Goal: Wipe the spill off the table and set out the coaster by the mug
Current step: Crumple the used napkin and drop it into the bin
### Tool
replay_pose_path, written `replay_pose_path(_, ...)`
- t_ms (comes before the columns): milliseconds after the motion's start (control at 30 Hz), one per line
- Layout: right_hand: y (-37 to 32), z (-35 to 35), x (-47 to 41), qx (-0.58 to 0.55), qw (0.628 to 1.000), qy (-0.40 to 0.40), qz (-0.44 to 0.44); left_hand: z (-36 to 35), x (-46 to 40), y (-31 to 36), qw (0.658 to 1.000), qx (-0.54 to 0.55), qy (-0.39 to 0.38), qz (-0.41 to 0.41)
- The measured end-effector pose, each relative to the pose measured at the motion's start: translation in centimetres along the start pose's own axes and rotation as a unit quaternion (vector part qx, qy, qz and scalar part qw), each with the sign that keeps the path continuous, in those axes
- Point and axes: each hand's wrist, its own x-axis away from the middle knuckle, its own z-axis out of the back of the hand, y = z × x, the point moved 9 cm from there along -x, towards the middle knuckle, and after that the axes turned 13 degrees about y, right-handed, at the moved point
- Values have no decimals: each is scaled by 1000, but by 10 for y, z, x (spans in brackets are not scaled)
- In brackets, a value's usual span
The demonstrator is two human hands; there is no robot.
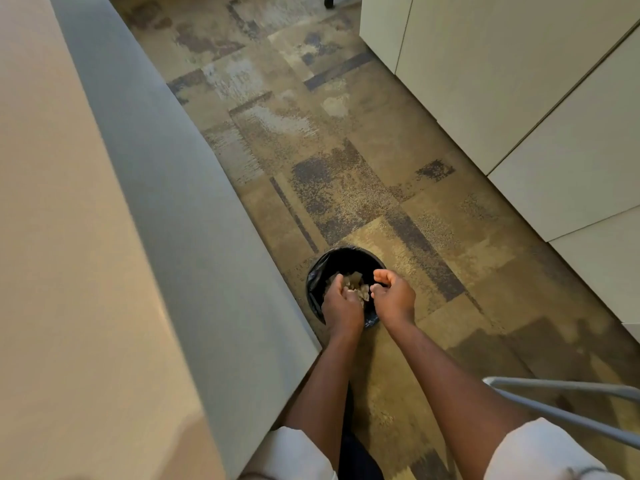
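Both my hands hang over a small round bin [320, 268] with a black liner, which stands on the carpet. My left hand [341, 304] is closed around a crumpled brownish paper towel [356, 285] above the bin's mouth. My right hand [393, 294] is just beside it, fingers curled in with thumb and forefinger nearly touching, and I see nothing in it. No mug, coaster or spill is in view.
A pale table top with a grey edge [180, 209] runs along the left, its corner close to my left forearm. White cabinets [519, 98] line the right. A grey metal chair frame [571, 410] sits at lower right. Patterned carpet [311, 133] stretches ahead.
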Motion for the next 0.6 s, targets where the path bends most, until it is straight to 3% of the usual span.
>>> replay_pose_path(233, -69, 31, 20, -13, 998, 14, 58, 29, 26, 48, 999, 14, -8, -36)
replay_pose_path(600, -222, 116, 63, -64, 980, 73, 172, 114, 81, 182, 985, 104, 57, -127)
